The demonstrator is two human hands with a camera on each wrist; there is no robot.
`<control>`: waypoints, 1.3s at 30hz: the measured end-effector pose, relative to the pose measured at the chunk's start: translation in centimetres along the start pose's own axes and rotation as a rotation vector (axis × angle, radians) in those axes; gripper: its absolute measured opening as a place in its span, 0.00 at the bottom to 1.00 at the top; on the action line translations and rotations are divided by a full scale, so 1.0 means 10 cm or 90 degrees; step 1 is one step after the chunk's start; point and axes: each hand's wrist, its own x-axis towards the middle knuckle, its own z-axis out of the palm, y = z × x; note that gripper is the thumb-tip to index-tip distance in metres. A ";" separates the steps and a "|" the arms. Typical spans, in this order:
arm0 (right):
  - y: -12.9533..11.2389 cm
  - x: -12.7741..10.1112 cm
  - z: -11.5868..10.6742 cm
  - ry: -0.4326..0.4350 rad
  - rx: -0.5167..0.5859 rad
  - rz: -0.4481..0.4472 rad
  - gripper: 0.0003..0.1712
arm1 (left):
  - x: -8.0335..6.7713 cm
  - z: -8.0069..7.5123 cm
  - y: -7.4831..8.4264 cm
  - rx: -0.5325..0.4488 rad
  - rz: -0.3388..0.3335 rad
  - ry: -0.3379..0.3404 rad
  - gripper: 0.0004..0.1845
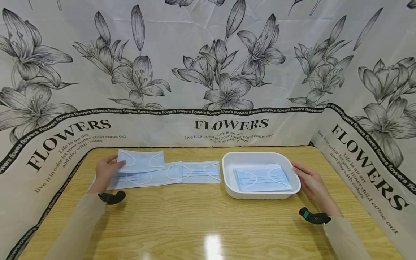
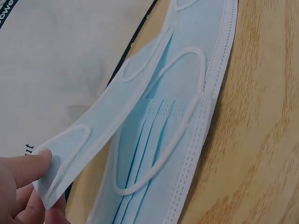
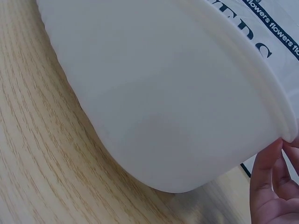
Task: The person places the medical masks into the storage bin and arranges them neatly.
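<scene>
My left hand (image 1: 105, 173) pinches the end of a pale blue pleated face mask (image 1: 141, 161), left of the white plastic tray (image 1: 260, 193), lifting it off the overlapping masks (image 1: 169, 174). My right hand (image 1: 310, 182) rests with straight fingers against the tray's right rim. Wooden desk (image 1: 195, 220), flower-printed cloth (image 1: 208, 72) behind. The mask's long axis runs toward the tray.

This looks like a staged recording booth rather than a lived-in room: a wood-grain table (image 1: 208, 216) is boxed in from nine o'clock through twelve to three by a white lily-print backdrop (image 1: 208, 72) lettered "FLOWERS", and black camera units (image 1: 112, 197) sit strapped on both wrists.
</scene>
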 end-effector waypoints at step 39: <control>-0.04 -0.02 0.02 -0.026 0.016 0.001 0.14 | -0.32 0.01 0.34 -0.119 0.053 0.065 0.25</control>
